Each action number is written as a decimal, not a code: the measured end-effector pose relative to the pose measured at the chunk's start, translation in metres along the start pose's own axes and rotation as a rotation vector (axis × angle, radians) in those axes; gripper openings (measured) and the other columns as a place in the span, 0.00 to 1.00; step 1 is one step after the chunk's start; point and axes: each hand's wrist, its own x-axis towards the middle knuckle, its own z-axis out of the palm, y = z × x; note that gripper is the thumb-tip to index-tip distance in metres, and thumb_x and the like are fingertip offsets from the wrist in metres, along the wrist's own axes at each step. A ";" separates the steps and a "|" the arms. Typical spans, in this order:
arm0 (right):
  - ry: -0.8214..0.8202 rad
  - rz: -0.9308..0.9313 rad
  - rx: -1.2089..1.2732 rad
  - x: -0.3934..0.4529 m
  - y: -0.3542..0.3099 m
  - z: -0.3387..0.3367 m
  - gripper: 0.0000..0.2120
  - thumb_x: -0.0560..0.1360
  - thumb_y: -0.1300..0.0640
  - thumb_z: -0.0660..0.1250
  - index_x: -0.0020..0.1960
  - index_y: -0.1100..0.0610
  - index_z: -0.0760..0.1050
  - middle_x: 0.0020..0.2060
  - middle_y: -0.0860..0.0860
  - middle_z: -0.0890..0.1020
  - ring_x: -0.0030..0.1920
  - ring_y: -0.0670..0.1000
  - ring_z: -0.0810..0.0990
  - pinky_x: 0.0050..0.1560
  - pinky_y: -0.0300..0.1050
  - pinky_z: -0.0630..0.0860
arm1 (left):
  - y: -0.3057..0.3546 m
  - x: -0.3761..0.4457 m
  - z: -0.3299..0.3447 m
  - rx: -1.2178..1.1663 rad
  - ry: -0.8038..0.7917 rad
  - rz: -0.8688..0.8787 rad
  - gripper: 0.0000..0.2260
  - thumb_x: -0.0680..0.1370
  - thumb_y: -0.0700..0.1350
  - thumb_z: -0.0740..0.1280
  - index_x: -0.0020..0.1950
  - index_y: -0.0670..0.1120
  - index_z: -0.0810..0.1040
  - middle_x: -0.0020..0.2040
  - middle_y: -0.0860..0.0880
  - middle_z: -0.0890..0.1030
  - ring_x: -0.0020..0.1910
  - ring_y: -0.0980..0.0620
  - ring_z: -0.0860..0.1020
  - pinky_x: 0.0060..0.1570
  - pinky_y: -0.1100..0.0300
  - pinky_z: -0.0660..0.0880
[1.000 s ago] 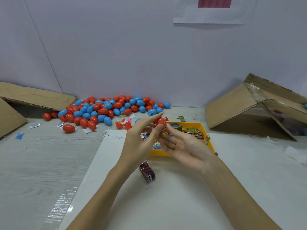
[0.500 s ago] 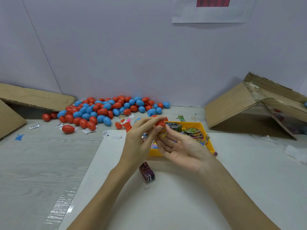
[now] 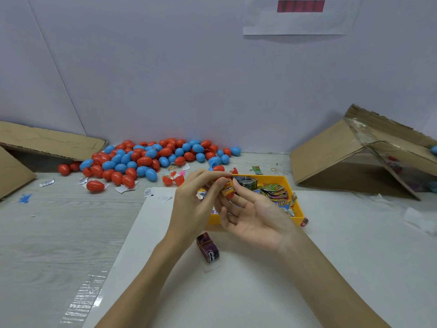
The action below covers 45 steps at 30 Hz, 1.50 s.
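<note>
My right hand (image 3: 255, 216) grips a red egg half (image 3: 231, 194); my left hand (image 3: 191, 204) pinches a folded packet (image 3: 227, 187) into it. Capping remains, I judge.

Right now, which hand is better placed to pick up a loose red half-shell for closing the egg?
Left, probably. The right hand cradles the red egg half; the left hand only pinches the packet, and loose red halves lie on its side.
</note>
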 end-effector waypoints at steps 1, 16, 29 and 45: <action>0.001 0.001 0.000 0.000 0.000 0.000 0.15 0.73 0.54 0.77 0.54 0.63 0.86 0.54 0.58 0.86 0.52 0.54 0.87 0.43 0.43 0.82 | 0.000 0.000 -0.001 -0.001 -0.002 -0.006 0.08 0.81 0.42 0.68 0.58 0.47 0.85 0.50 0.52 0.83 0.53 0.49 0.80 0.52 0.64 0.75; 0.070 -0.133 -0.212 0.000 -0.004 -0.002 0.17 0.79 0.49 0.71 0.61 0.60 0.81 0.55 0.58 0.86 0.46 0.51 0.87 0.44 0.41 0.82 | 0.004 -0.003 -0.002 -0.105 -0.175 -0.105 0.14 0.80 0.43 0.71 0.66 0.52 0.80 0.59 0.57 0.83 0.60 0.56 0.80 0.60 0.65 0.75; 0.219 -0.495 -0.564 0.001 0.007 0.001 0.13 0.75 0.52 0.76 0.54 0.60 0.85 0.47 0.55 0.88 0.52 0.52 0.88 0.51 0.43 0.84 | -0.001 -0.006 0.005 0.257 -0.019 0.186 0.19 0.74 0.34 0.76 0.64 0.42 0.81 0.58 0.50 0.82 0.57 0.56 0.80 0.59 0.67 0.75; 0.238 -0.383 -0.290 0.006 -0.019 -0.014 0.14 0.81 0.57 0.68 0.61 0.66 0.81 0.50 0.58 0.87 0.47 0.51 0.87 0.43 0.39 0.81 | -0.008 -0.007 -0.005 0.184 -0.017 0.052 0.16 0.81 0.52 0.70 0.67 0.52 0.76 0.57 0.57 0.78 0.59 0.54 0.78 0.57 0.66 0.73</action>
